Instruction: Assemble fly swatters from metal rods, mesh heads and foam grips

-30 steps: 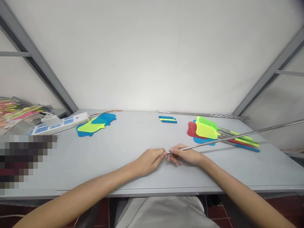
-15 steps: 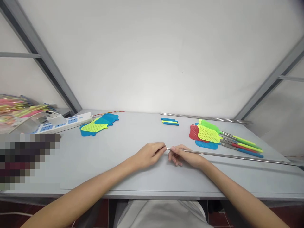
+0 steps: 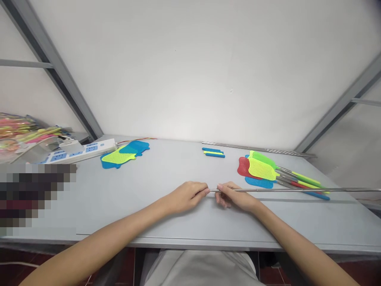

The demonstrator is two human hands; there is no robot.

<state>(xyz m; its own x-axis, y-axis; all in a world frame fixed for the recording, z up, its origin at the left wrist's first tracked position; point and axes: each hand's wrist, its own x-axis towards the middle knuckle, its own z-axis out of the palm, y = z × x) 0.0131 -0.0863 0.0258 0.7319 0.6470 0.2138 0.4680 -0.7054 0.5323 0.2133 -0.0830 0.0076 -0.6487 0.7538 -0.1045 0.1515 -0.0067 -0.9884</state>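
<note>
At the frame's bottom centre we wear creased pale-grey clothing [image 3: 198,268]; our left hand [image 3: 187,196] and right hand [image 3: 238,199] are bare.

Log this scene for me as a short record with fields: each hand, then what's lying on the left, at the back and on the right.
left hand: pinching the near end of a thin metal rod
right hand: on the same rod, apart from the left hand
left: white power strip; blue and yellow flyswatter heads, overlapping
back: blue and yellow-green handle grips; metal rods by the wall
right: overlapping flyswatters with handles
</note>
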